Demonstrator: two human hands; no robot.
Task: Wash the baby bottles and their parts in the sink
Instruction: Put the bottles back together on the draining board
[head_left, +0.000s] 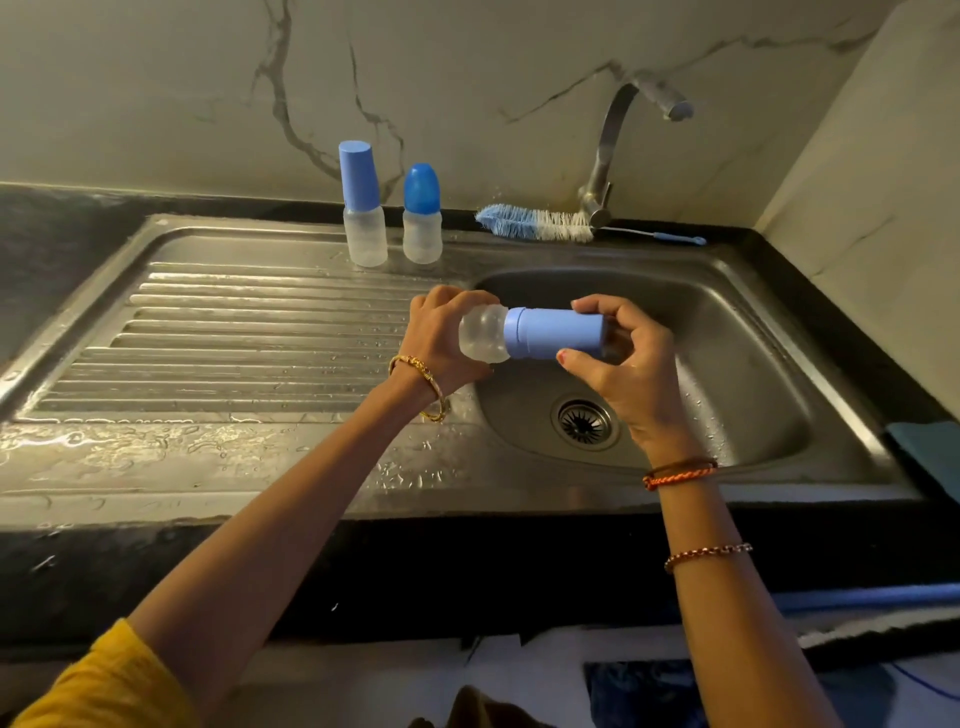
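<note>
A small clear baby bottle (484, 338) lies sideways in the air over the left edge of the sink basin (727, 332). My left hand (447, 338) grips its clear body. My right hand (623, 364) grips its tall light-blue cap (556, 332), which sits on the bottle's neck. Two more bottles stand upright at the back of the draining board: one with a tall light-blue cap (363, 208), one with a rounded darker blue cap (422, 218). A blue and white bottle brush (535, 222) lies behind the basin.
The steel tap (613, 150) curves over the basin's back, with no water running. The drain (585, 420) sits in the basin's floor. The ribbed draining board (234, 338) on the left is wet. A blue cloth (930, 447) lies at the right counter edge.
</note>
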